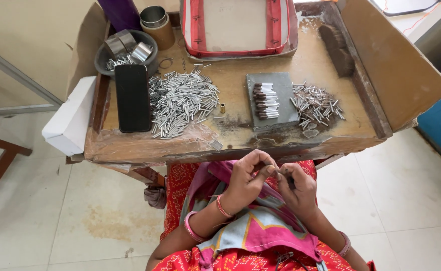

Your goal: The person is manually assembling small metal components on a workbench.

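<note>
Pinching something tiny between fingertips, the left hand (245, 180) and right hand (295, 185) meet just below the front edge of the desk (240, 138), over the person's lap. Both grips are closed; what they clasp looks like 1 small metal tube (279, 174), though it is too small to tell for certain.

My worry is a drop: the piece sits past the desk edge, so a slip of the fingers would send it into the bright cloth folds or onto the tiled floor (105, 216), where it would be hard to find.

On the desk, a grey slab (273, 100) lies near the middle, with a neat row of dark-tipped tubes (265, 101) on it. Right of the slab is a loose scatter of tubes (316, 105); left of it, a small brass piece (223, 108), then a big heap of silver tubes (180, 103), then a black phone (132, 98). Behind the phone stands a dark bowl (100, 57) of metal parts. Either heap sits close enough to the slab that a careless reach could nudge tubes off the desk's front edge.
</note>
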